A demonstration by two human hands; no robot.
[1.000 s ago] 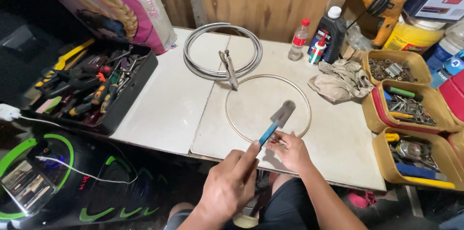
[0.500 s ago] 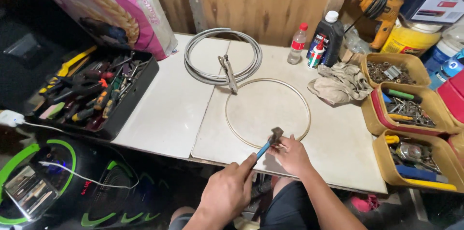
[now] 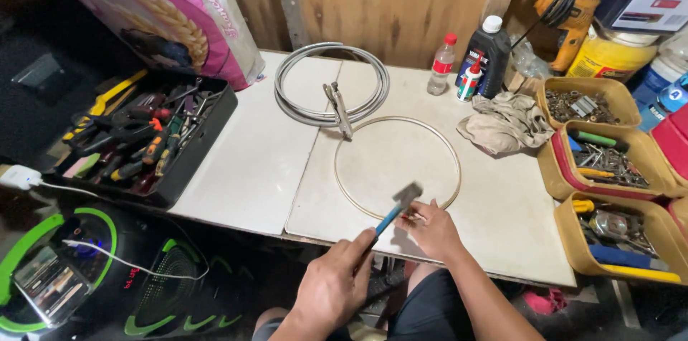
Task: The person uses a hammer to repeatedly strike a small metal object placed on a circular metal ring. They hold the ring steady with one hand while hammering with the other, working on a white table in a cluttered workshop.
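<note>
My left hand [image 3: 335, 285] grips the blue handle of a small hammer [image 3: 394, 210], its blurred head raised just above the near rim of a thin metal ring [image 3: 364, 139] lying flat on the white table [image 3: 244, 169]. My right hand [image 3: 433, 229] rests on the table at the ring's near edge, fingertips pressed to the wire right under the hammer head. Whether the fingers pinch something small there is not visible.
A coil of grey cable [image 3: 301, 104] with locking pliers [image 3: 337, 107] lies behind the ring. A black tool tray [image 3: 143, 141] stands left; yellow bins of hardware [image 3: 609, 162] right. A rag [image 3: 504, 123], bottles [image 3: 443, 64] and a drill [image 3: 559, 4] sit at the back.
The hammer came down from over the ring's middle to its near edge, then its head lifted slightly again. My right hand stayed at the ring's near rim.
</note>
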